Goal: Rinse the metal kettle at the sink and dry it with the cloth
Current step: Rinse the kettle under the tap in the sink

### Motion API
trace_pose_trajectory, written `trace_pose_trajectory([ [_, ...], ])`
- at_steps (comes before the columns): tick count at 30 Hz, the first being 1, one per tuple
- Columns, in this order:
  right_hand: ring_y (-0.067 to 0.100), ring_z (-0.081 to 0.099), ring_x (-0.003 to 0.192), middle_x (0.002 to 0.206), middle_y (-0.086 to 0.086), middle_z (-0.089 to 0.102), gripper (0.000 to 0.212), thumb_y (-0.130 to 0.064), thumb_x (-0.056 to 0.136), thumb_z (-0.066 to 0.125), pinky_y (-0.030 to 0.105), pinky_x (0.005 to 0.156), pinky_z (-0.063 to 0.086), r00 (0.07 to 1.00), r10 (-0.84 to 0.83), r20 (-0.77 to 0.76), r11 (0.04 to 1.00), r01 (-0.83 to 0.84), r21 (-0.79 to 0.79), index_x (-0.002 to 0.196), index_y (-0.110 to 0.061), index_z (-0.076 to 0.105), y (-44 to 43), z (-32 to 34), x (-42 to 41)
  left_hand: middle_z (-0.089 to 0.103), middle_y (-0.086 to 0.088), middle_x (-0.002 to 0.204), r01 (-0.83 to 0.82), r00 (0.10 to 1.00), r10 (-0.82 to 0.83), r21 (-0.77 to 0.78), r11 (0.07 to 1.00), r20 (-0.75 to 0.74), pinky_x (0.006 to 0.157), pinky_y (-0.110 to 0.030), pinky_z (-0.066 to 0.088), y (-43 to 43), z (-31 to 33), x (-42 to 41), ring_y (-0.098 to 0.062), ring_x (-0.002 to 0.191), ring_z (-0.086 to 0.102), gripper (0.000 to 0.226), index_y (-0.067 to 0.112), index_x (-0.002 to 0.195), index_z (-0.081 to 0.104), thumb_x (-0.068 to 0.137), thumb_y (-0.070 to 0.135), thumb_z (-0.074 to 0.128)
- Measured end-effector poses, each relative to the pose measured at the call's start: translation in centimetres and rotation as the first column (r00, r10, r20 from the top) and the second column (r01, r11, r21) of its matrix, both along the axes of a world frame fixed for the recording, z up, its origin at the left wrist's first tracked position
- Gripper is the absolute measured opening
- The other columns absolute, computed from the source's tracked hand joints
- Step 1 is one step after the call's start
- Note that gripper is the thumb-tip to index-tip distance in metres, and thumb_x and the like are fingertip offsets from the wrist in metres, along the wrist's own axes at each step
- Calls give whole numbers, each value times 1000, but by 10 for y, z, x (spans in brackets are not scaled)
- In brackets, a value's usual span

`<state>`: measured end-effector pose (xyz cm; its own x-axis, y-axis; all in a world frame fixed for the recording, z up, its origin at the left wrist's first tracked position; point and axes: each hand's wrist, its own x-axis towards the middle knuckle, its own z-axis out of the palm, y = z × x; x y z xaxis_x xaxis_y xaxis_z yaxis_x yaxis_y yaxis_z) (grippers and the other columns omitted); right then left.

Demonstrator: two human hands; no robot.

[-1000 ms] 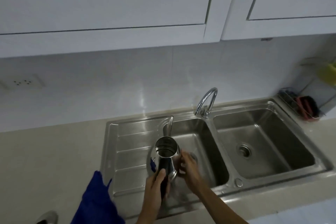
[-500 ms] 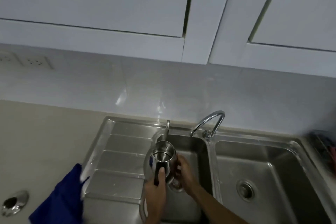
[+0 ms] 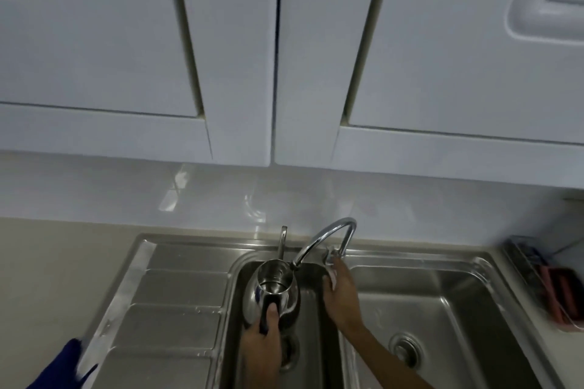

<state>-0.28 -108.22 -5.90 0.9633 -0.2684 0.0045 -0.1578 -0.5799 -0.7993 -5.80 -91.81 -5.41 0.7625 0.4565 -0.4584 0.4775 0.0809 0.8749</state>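
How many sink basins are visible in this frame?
2. The left basin lies under the kettle held by the left hand; the right basin lies beside it, right of the right hand at the faucet. Both run off the bottom edge.

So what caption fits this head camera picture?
Left hand holds the kettle under the faucet; right hand reaches its handle.

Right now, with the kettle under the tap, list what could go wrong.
1. The left hand holds the kettle by its handle alone; once it fills, the added weight may tip it.
2. The faucet outlet sits near the rim of the opening, so water may splash off the edge.
3. The right hand reaches for the tap lever; a sudden full flow could spray the countertop.
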Motion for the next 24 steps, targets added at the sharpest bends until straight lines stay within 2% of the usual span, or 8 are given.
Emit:
trace_pose_trajectory([
  [2,18,23,147,159,6,28,59,-8,98,49,31,121,23,994,109,-6,983,-109,-145,153,-7,29,-11,0,9,69,-17,62,20,1000,-20,-16,1000,18,72,-33,51,-5,0,4,-30,68,67,37,-4,71,76,90,27,73],
  [4,24,8,153,165,10,8,65,-6,99,43,37,124,18,975,213,-55,944,-220,-246,157,-7,14,-18,-6,17,68,-19,59,32,999,-32,-9,999,33,68,-30,48,-8,-4,5,-28,63,65,37,-3,67,75,89,27,73],
  [7,25,-8,151,162,12,-11,69,-6,99,41,41,126,13,945,309,-107,893,-327,-309,156,-4,0,-21,-10,28,69,-20,59,32,999,-33,15,999,29,67,-33,52,-12,-7,7,-28,62,67,36,1,64,76,88,28,75],
  [12,24,-24,143,151,10,-28,80,5,93,43,38,126,5,922,359,-146,830,-387,-402,153,-1,-9,-27,-26,42,77,-19,72,18,999,-21,65,998,37,86,-39,59,-13,-8,12,-28,80,74,27,4,87,83,87,31,76],
  [15,29,-19,148,158,17,-22,81,3,91,44,39,125,2,896,385,-222,799,-444,-405,154,0,-7,-30,-28,57,71,-15,59,36,997,-41,83,996,59,77,-38,58,-10,-13,15,-30,73,74,29,3,78,82,87,29,76],
  [18,40,0,152,164,25,-5,83,-2,84,45,48,124,16,871,390,-298,775,-486,-404,156,1,3,-38,-34,78,62,-3,44,44,997,-50,93,995,65,68,-35,54,-8,-13,14,-27,59,67,34,4,60,76,86,27,76],
  [20,39,8,152,163,24,3,85,-5,80,45,46,122,21,849,388,-359,770,-513,-380,156,1,7,-41,-35,88,62,-4,43,42,997,-47,99,994,56,66,-36,55,-5,-15,13,-27,57,67,38,8,53,72,86,26,77],
  [24,39,25,147,162,20,14,83,-2,80,49,44,117,34,825,413,-386,763,-545,-348,155,-3,12,-42,-27,100,70,-14,54,67,998,-68,95,993,10,76,-46,62,0,-21,14,-33,67,74,38,0,63,77,85,31,77],
])
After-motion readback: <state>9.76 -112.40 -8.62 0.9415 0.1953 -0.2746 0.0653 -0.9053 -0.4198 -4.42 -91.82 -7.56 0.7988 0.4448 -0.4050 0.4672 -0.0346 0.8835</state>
